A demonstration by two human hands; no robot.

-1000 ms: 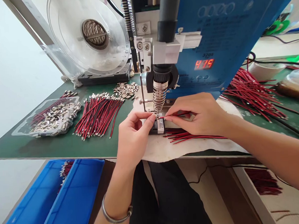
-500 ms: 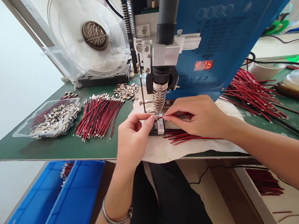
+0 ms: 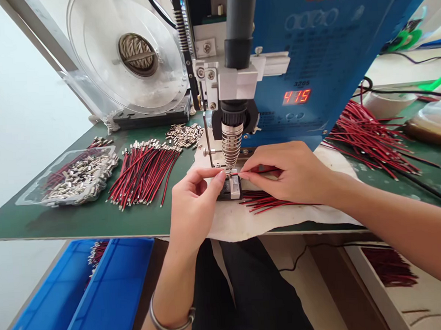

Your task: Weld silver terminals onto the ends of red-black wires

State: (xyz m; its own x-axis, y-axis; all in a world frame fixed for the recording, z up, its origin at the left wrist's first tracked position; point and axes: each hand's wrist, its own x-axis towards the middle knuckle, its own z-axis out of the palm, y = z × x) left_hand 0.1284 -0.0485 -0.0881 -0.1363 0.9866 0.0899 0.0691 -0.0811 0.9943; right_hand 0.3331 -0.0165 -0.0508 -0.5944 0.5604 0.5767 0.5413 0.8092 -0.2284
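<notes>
My right hand (image 3: 289, 173) pinches a thin red-and-black wire (image 3: 260, 171), whose end points left into the small metal fixture (image 3: 235, 185). My left hand (image 3: 195, 201) is closed in a pinch at the fixture's left side. A small metal piece seems to sit at those fingertips, too small and covered to make out. Right above both sets of fingertips stands the soldering head with its coil spring (image 3: 231, 143). Several loose red-and-black wires (image 3: 266, 200) lie under my right hand on a white cloth (image 3: 231, 223).
Left on the green table (image 3: 79, 219) are a clear tray (image 3: 22, 195) of metal connectors, a bundle of wires with metal ends (image 3: 143, 174) and loose connectors (image 3: 185, 135). The blue machine (image 3: 306, 42) rises behind. More wires (image 3: 370, 137) lie right; blue bins (image 3: 112, 289) sit below.
The whole view shifts slightly, with the machine a little further left. Both hands keep their pinches at the fixture; little else differs.
</notes>
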